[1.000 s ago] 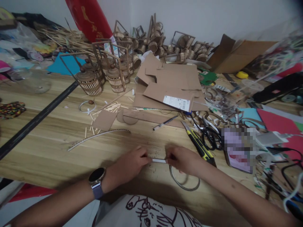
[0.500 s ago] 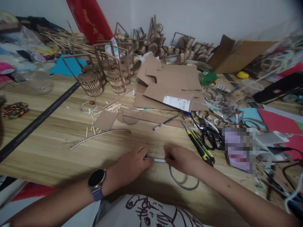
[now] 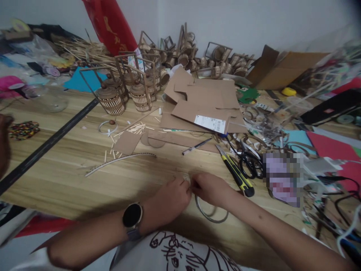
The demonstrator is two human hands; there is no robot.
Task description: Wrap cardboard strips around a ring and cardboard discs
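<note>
My left hand [image 3: 177,192] is closed, its fingertips pressed up against those of my right hand [image 3: 210,189] just above the table. A thin grey-white strip [image 3: 213,221], curled into a loop, hangs from under my right hand and rests near the table's front. The part of it pinched between the two hands is hidden by the fingers. Right of my right hand lies a yellow and black utility knife [image 3: 236,170], its blade pointing away. A pen [image 3: 196,146] lies beyond the hands. To the left is a curved, dark-edged strip [image 3: 121,162].
Small lidded baskets with tall handles [image 3: 111,99] stand at back left, near loose sticks [image 3: 137,128]. Flattened cardboard [image 3: 205,94] covers the middle back. Scissors [image 3: 249,165] and a phone-like object [image 3: 282,178] crowd the right. A person's hand [image 3: 4,145] shows at the left edge.
My left hand has moved right and turned over, closing the gap to my right hand. The white stretch between them no longer shows. My right hand and the loop have shifted slightly left.
</note>
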